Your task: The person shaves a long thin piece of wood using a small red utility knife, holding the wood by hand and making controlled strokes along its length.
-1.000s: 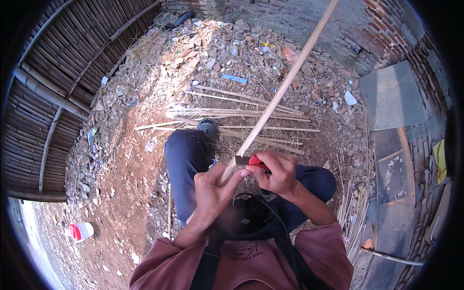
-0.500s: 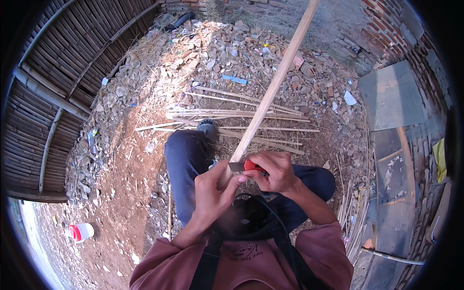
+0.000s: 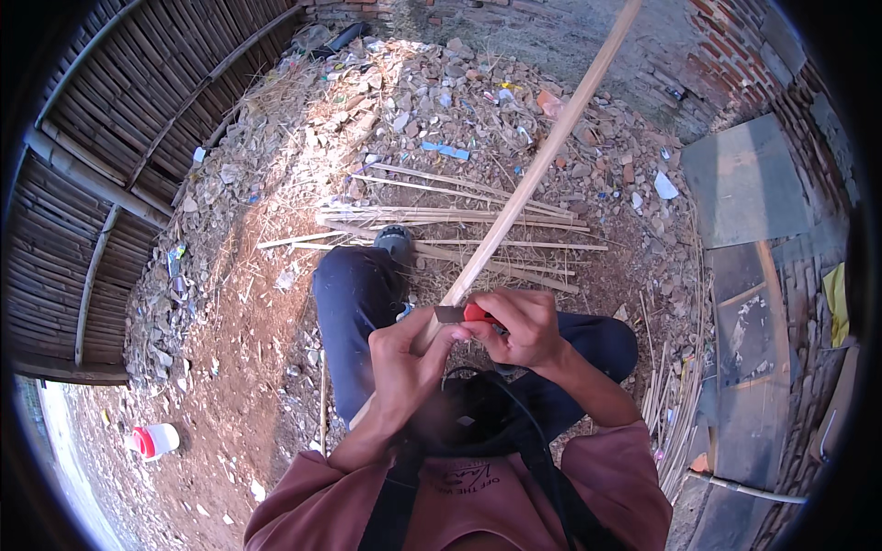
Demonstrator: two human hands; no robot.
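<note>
A long, pale bamboo strip (image 3: 537, 170) slants from my lap up toward the far wall. My left hand (image 3: 401, 356) is closed around its lower part, thumb along the near side. In my right hand (image 3: 522, 323) is a knife with a red handle (image 3: 478, 315), gripped between thumb and fingers. Its short, wide blade (image 3: 449, 314) lies across the strip just beyond my left hand. The left thumb is close to the blade's near edge; whether they touch I cannot tell.
Several split bamboo strips (image 3: 450, 218) lie on the ground past my foot. More thin strips (image 3: 669, 399) are at the right. Rubble (image 3: 441, 110) covers the far ground. A white jug with a red lid (image 3: 156, 442) stands at left, near a bamboo wall (image 3: 101, 211).
The bamboo strip's far end has swung to the right, and its lower end now shows below my left wrist. The knife stays almost in place on it.
</note>
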